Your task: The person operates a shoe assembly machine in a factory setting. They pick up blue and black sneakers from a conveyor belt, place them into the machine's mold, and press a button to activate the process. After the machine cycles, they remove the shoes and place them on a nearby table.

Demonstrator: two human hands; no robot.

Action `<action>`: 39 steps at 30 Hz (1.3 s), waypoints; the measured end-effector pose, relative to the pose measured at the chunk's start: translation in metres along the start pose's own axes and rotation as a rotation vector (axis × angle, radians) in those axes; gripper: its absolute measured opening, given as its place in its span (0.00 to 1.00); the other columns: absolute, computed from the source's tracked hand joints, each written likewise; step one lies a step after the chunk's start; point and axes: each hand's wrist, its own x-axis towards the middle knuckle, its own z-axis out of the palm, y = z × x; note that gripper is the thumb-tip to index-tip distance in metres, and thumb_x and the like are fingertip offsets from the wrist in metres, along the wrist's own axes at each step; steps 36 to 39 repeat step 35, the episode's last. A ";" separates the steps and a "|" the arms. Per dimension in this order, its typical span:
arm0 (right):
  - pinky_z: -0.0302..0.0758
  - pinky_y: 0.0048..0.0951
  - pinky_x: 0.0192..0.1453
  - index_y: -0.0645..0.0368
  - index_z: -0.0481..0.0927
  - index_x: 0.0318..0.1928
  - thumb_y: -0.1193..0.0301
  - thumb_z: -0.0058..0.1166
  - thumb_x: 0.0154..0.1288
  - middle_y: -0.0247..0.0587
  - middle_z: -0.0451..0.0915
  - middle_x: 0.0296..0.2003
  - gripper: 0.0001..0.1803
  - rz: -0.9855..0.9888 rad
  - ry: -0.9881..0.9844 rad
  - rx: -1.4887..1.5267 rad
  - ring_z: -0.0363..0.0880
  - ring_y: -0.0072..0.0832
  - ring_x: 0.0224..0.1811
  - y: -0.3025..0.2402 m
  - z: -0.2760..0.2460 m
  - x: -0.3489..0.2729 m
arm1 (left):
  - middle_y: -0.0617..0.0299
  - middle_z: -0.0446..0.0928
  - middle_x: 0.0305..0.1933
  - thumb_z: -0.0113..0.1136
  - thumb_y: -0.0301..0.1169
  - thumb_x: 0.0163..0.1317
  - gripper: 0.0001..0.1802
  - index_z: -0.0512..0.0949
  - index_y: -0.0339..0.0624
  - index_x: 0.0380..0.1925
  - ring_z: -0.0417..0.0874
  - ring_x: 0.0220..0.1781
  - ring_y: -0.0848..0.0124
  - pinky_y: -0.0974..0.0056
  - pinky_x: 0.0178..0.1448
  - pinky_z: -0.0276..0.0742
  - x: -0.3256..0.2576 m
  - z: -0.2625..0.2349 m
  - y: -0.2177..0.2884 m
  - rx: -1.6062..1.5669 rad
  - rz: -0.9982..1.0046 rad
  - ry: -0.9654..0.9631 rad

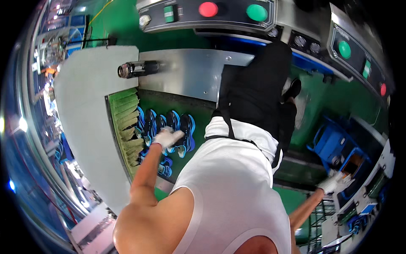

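A small green rectangular label (pixel 169 13) sat on the grey control panel (pixel 186 21), left of the buttons.

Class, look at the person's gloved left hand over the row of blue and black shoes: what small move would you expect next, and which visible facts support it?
Probably closing the fingers on a shoe and lifting it clear. The left hand, in a white glove, rests on the row of blue and black shoes on the green surface; whether it already grips one is unclear. The right hand is far off by the blue crates.
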 end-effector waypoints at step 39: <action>0.75 0.69 0.67 0.57 0.60 0.78 0.55 0.83 0.45 0.62 0.73 0.67 0.62 0.337 -1.772 1.314 0.74 0.66 0.66 -0.377 0.178 -0.318 | 0.47 0.77 0.68 0.71 0.28 0.63 0.30 0.76 0.39 0.66 0.78 0.70 0.51 0.52 0.74 0.72 -0.042 -0.252 0.225 -0.539 1.356 0.778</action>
